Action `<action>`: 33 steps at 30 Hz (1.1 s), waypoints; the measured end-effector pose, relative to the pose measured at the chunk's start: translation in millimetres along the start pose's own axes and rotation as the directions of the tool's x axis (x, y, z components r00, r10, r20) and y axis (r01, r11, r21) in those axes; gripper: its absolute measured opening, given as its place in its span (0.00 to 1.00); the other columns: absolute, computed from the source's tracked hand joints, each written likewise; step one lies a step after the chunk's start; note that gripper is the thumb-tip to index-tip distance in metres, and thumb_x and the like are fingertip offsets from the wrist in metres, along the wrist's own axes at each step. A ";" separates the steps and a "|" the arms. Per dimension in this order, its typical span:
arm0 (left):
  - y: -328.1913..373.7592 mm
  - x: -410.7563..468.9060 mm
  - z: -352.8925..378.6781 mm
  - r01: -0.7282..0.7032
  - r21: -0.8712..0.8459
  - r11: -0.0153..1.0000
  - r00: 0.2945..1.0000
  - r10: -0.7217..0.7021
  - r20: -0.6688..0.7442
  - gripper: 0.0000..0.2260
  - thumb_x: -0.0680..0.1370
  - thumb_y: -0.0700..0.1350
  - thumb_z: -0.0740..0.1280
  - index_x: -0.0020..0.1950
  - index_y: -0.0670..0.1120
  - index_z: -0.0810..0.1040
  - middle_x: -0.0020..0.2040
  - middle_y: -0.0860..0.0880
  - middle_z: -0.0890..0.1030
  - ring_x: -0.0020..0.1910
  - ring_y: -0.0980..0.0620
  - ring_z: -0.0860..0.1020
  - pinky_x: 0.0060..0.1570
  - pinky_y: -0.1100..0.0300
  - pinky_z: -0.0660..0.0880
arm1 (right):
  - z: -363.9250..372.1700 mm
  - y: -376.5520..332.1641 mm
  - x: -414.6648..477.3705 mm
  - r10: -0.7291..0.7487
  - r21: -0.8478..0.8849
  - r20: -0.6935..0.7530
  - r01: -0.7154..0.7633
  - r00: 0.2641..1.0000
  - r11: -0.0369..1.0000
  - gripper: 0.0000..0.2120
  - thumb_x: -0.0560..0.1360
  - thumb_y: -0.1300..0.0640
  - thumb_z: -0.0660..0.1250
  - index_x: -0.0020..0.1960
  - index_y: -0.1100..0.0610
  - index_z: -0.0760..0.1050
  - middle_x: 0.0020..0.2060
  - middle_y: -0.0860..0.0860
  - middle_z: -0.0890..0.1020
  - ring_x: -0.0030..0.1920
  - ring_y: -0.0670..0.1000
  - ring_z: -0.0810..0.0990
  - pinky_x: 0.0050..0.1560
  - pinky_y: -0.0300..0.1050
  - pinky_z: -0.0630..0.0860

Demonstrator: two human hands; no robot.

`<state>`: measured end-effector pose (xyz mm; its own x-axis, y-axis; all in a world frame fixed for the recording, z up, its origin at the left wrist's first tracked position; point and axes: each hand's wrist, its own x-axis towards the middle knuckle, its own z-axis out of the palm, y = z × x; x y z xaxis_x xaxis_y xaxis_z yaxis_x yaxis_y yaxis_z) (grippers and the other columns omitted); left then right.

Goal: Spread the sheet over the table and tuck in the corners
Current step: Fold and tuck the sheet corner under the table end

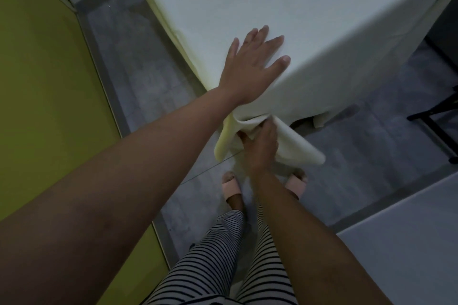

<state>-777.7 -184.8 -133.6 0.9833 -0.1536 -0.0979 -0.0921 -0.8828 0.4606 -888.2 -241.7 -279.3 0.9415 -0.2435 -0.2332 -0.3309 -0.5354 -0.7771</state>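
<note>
Sheet: white, covers the bench top, hangs over its near corner.
Left hand: fingers spread, palm flat on the sheet at the corner.
Right hand: below the corner, closed on a bunched fold of the hanging sheet.
Floor: grey tile.

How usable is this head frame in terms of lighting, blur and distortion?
Head view: dim, flat light with no glare; wide-angle bending curves the table edges; the right hand gripping the loose pale cream cloth sheet is motion-blurred, while the left hand pressed flat on top is sharper.
</note>
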 end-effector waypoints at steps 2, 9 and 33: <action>-0.5 0.4 0.5 -0.005 0.001 1.000 1.000 0.005 -0.002 0.25 0.80 0.62 0.52 0.76 0.55 0.61 0.79 0.50 0.53 0.78 0.54 0.47 0.74 0.50 0.39 | -4.6 7.4 4.6 -0.066 -0.015 0.093 0.068 0.993 0.998 0.19 0.71 0.53 0.72 0.57 0.61 0.73 0.52 0.57 0.80 0.54 0.58 0.77 0.55 0.56 0.74; -1.2 0.0 0.0 -0.008 -0.002 1.000 1.000 0.008 0.018 0.25 0.80 0.61 0.52 0.76 0.55 0.60 0.79 0.50 0.53 0.78 0.53 0.47 0.74 0.50 0.39 | -55.8 36.2 -30.1 -0.292 -0.250 0.174 0.329 0.941 0.911 0.09 0.66 0.62 0.73 0.36 0.60 0.73 0.32 0.57 0.78 0.34 0.58 0.77 0.38 0.47 0.69; -0.7 -0.3 -0.7 -0.032 0.059 0.998 0.999 0.029 0.046 0.26 0.80 0.62 0.49 0.77 0.54 0.58 0.79 0.49 0.51 0.78 0.52 0.46 0.74 0.49 0.39 | -127.7 17.2 -32.6 -0.157 -0.159 0.588 0.304 0.794 0.939 0.07 0.71 0.60 0.69 0.38 0.59 0.71 0.42 0.54 0.76 0.41 0.53 0.74 0.39 0.49 0.72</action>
<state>-777.8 -183.8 -133.3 0.9719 -0.1993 -0.1251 -0.1321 -0.9021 0.4108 -932.8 -346.2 -210.5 0.8369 0.3664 -0.4066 -0.0352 -0.7053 -0.7080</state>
